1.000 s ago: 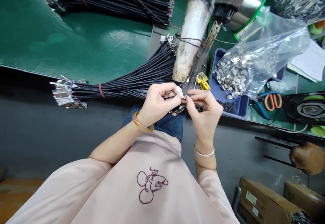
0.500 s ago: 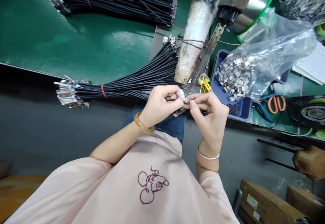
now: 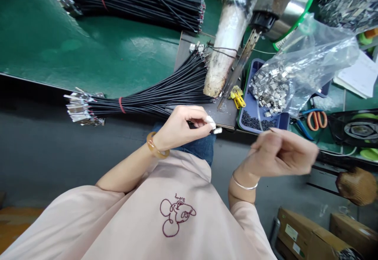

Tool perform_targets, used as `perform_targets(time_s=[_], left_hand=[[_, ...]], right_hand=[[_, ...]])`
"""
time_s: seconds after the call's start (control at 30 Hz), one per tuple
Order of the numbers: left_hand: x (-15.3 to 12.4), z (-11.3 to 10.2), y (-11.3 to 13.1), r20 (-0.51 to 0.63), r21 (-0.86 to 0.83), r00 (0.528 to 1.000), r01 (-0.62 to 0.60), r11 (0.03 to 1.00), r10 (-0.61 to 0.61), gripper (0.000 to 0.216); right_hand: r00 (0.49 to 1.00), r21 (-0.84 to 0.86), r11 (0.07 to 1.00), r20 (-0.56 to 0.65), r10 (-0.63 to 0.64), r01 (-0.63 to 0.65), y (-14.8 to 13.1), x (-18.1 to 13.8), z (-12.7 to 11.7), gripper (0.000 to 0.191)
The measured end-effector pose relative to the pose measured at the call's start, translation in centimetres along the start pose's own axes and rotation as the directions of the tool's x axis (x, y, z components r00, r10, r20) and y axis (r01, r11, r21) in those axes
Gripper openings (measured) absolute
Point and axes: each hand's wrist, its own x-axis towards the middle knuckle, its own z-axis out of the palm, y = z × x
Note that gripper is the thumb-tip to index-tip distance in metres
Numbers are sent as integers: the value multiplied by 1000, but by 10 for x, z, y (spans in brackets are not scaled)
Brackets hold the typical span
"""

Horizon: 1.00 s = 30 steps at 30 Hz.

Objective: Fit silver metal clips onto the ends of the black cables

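Observation:
My left hand (image 3: 187, 125) is closed in a pinch at the table's front edge, with white wrapping on a fingertip. A small silvery metal connector (image 3: 217, 130) sticks out from its fingertips. Something dark shows inside the curled fingers, perhaps black cable; most of it is hidden. Behind this hand lies a fanned bundle of black cables (image 3: 153, 96), tied by a red band, with metal connectors (image 3: 78, 108) at its left end. My right hand (image 3: 283, 153), blurred, hangs in front of the blue tray (image 3: 283, 122) with fingers curled; what it holds, if anything, cannot be made out.
A soldering iron (image 3: 240, 67) slants down beside a white wrapped tube (image 3: 220, 51). Metal shells (image 3: 270, 87) under a clear bag and small black parts (image 3: 254, 121) fill the tray. Nearby are a yellow clip-like tool (image 3: 238, 98), pliers (image 3: 315, 119), a solder spool (image 3: 292, 16) and another cable bundle (image 3: 141, 0).
My right hand has left the left hand's fingertips and moved right and toward me, its fingers curling. My left hand has shifted slightly left and toward me, still pinching the connector.

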Motion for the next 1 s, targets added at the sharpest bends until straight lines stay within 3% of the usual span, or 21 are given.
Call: perform_targets(time_s=[0.07, 0.1, 0.2, 0.3, 0.37, 0.43, 0.5, 0.53, 0.6, 0.7, 0.83, 0.93, 1.0], left_hand=[[2, -3, -5, -108, 86, 990, -79, 993, 89, 10], [4, -4, -8, -158, 195, 977, -109, 975, 141, 10], [16, -2, -20, -136, 598, 961, -115, 793, 242, 13], [25, 1, -28, -42, 758, 979, -97, 645, 197, 17], [26, 2, -30, -8, 770, 979, -123, 627, 202, 17], [22, 0, -29, 19, 741, 972, -171, 650, 235, 17], [15, -3, -27, 36, 690, 962, -221, 689, 272, 17], [12, -4, -27, 43, 659, 957, -243, 712, 287, 17], [6, -5, -26, 48, 599, 950, -275, 752, 309, 18], [1, -5, -27, 18, 534, 943, -290, 794, 332, 17], [1, -5, -27, -51, 441, 920, -329, 835, 390, 16], [1, -7, -23, -81, 418, 904, -352, 837, 421, 16], [1, -8, -21, -79, 409, 904, -354, 841, 420, 17]], right_hand=[[991, 24, 999, -124, -46, 49, 0, 2, 0, 12], [995, 43, 999, -100, -26, 30, 1, 3, 0, 10], [975, 56, 991, 195, 107, -120, 2, 2, 1, 13], [927, -6, 993, 356, 115, -121, 3, -3, -2, 3], [952, 35, 999, 306, -26, 16, 3, -4, -7, 7], [977, 83, 984, 128, -169, 159, 5, -1, -15, 15], [980, -32, 979, -15, -201, 200, 12, 8, -24, 19], [984, -152, 974, -23, -176, 170, 18, 14, -30, 18], [985, -412, 904, 164, -54, 118, 35, 30, -39, 13], [856, -559, 812, 492, 160, 170, 70, 50, -49, 11], [741, -525, 824, 636, 213, 213, 105, 61, -48, 11], [723, -535, 808, 657, 215, 247, 114, 62, -42, 10], [736, -535, 804, 649, 193, 261, 112, 62, -37, 10]])
